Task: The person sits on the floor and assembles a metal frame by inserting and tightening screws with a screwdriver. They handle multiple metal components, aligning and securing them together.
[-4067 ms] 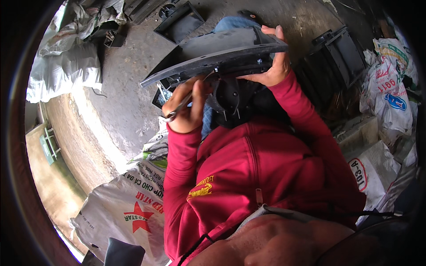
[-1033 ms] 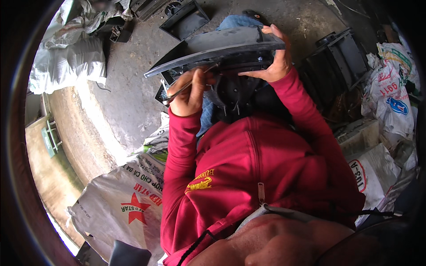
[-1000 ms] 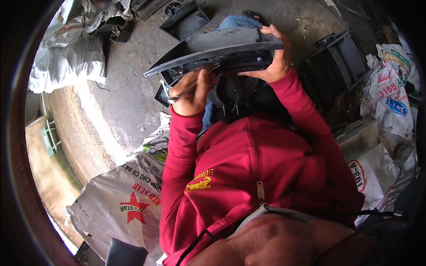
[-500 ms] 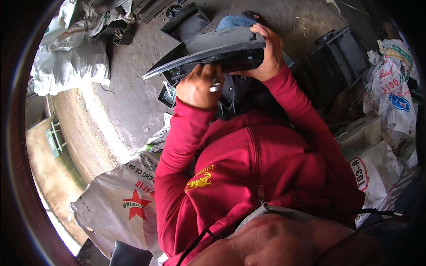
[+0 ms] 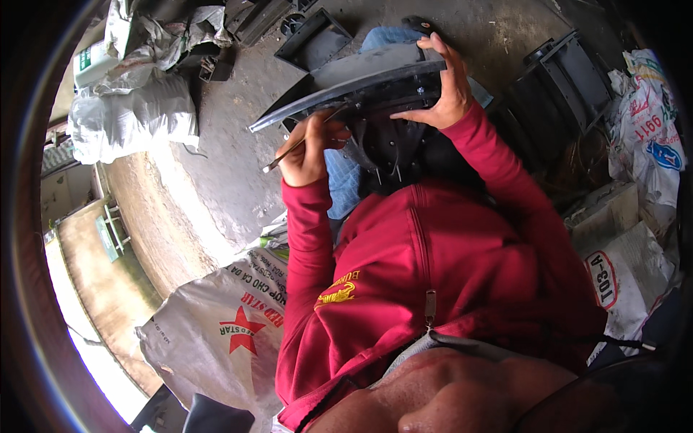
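Note:
A black casing (image 5: pixel 375 65) with a curved, pale-edged rim is tilted in front of my body, over my lap. My right hand (image 5: pixel 449 90) grips its right end, fingers over the top edge and thumb stretched out below. My left hand (image 5: pixel 304 153) is at the lower rim, left of the middle, fingers closed round a thin rod-shaped tool (image 5: pixel 283 156). One pale end of the tool sticks out to the lower left; its other end points up toward the casing's inner side. The exact kind of tool cannot be made out. Screw heads or studs show inside the casing.
Similar black casings lie on the concrete floor, one (image 5: pixel 315 40) beyond my hands and others (image 5: pixel 570 79) at right. White plastic sacks (image 5: pixel 137 119) stand at far left. A large printed sack (image 5: pixel 216 332) is at my left side, and more sacks (image 5: pixel 642 137) are at right.
My left hand has drawn back a little to the left from under the casing, and the rod-shaped tool now shows slanting out of it. My right hand keeps its hold on the casing's end.

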`<state>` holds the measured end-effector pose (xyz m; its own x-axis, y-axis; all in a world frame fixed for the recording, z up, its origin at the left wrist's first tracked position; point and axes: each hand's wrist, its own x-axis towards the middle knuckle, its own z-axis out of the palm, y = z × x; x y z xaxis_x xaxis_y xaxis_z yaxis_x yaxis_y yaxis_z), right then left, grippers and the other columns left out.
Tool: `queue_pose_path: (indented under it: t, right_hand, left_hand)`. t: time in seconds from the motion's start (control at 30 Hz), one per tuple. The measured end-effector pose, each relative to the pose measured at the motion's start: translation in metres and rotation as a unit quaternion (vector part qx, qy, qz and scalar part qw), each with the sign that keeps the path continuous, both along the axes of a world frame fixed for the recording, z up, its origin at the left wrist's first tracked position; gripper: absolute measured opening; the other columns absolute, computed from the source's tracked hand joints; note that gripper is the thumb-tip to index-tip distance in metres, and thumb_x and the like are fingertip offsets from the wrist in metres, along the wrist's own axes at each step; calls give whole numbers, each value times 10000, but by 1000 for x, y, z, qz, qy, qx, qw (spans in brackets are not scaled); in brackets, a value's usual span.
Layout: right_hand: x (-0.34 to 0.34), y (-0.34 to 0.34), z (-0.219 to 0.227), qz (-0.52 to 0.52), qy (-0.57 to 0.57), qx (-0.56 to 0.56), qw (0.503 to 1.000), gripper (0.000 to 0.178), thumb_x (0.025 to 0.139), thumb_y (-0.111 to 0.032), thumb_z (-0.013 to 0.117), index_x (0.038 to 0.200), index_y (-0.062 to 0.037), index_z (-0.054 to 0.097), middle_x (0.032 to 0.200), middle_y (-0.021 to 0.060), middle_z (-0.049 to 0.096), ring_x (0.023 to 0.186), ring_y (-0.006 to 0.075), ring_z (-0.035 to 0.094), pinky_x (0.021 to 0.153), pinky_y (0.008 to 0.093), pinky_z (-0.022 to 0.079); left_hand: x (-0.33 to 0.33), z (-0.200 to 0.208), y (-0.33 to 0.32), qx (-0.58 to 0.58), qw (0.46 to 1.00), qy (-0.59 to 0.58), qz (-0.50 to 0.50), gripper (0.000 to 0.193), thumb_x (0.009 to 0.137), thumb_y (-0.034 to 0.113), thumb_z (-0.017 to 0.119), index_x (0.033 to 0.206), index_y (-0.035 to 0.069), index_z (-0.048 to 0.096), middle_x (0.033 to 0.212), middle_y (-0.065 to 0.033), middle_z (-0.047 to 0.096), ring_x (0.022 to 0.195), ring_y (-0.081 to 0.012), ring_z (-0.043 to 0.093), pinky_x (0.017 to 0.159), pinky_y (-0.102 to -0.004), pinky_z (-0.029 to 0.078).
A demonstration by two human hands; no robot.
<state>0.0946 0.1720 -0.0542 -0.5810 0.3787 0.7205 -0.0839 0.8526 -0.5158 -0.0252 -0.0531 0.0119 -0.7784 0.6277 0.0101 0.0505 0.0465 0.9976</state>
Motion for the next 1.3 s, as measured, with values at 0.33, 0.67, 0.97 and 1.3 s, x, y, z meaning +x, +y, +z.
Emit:
queue_pose_path:
  t: [0.33, 0.67, 0.97, 1.3]
  right_hand:
    - [8, -50, 25, -28, -41, 93, 994, 430, 700, -386, 797, 1094, -250, 692, 1057, -104, 635, 1028, 150, 562, 941, 408, 367]
    - [-12, -53, 2, -78, -70, 117, 988, 376, 682, -431, 783, 1020, -300, 684, 886, -142, 606, 892, 121, 532, 873, 408, 311]
    - [-17, -53, -3, -81, -32, 78, 993, 481, 563, -372, 851, 973, -253, 629, 788, -105, 612, 860, 136, 567, 854, 386, 315]
    - [-9, -53, -2, -67, -65, 88, 992, 453, 583, -359, 884, 911, -227, 600, 842, -150, 653, 901, 112, 576, 843, 371, 299]
  left_hand:
    - [6, -3, 12, -76, 981, 180, -14, 179, 975, 108, 588, 996, -28, 702, 755, -117, 712, 657, -170, 704, 598, -272, 530]
    - [9, 2, 20, -138, 912, 386, -23, 152, 941, 121, 621, 1005, 15, 709, 766, -123, 706, 643, -226, 706, 571, -313, 540]
    - [17, 11, 50, -252, 821, 513, -9, 115, 868, 181, 656, 857, 67, 665, 724, -133, 651, 616, -345, 660, 525, -419, 530]
    - [0, -21, 4, -45, 994, -83, -60, 377, 1034, 313, 505, 1154, -11, 654, 827, -95, 706, 682, -164, 690, 528, -248, 517]
